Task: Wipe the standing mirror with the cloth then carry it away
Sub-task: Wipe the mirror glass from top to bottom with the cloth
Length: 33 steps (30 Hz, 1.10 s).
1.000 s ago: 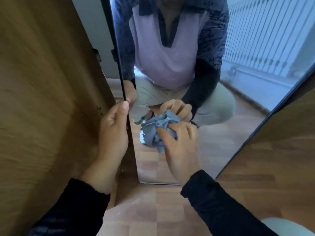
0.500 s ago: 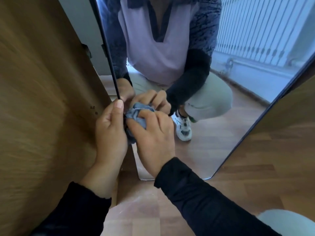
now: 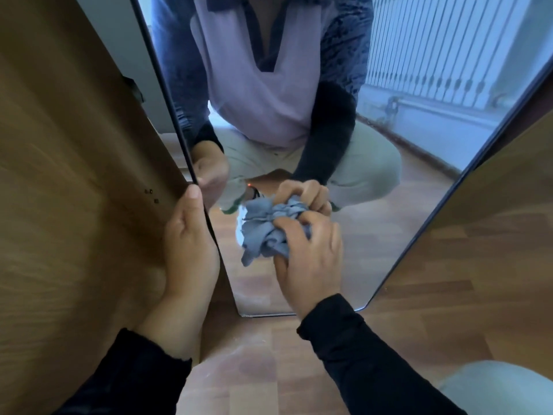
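The cloth [image 3: 264,227] has slid right from the mirror [image 3: 374,205] edge to mid-glass, right hand [image 3: 309,259] fingers bunched around it (pressing); left hand [image 3: 188,238] grips the frame's edge.

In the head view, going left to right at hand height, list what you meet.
wooden panel → left hand gripping the mirror edge → blue cloth → right hand → wood floor.
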Each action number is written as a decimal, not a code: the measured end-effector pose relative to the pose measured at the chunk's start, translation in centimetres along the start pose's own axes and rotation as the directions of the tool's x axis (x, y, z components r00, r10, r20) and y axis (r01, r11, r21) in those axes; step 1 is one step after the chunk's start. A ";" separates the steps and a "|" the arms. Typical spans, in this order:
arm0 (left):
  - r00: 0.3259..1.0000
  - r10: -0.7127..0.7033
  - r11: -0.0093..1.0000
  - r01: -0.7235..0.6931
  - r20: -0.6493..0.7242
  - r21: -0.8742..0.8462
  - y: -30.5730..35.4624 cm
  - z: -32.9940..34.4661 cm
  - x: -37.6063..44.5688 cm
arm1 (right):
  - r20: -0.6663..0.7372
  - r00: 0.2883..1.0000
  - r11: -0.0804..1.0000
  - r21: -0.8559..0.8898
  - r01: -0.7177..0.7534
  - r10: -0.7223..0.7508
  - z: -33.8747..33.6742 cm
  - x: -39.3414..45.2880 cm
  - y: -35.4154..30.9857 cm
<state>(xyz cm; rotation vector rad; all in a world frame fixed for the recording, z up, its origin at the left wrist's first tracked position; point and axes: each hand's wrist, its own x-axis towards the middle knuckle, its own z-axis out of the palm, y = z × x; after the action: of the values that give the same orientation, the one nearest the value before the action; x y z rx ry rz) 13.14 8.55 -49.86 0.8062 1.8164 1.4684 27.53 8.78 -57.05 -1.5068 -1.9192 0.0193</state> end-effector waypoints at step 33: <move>0.995 0.016 1.000 -0.014 -0.103 0.017 -1.4 1.6 -0.4 | 0.046 0.827 0.821 0.104 -0.561 0.560 0.1 -3.8 4.9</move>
<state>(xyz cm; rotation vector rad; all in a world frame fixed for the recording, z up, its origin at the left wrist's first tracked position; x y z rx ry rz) 14.59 8.91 -51.41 0.7662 1.9037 1.5321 31.98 7.17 -61.07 -1.9419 -1.3871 0.3975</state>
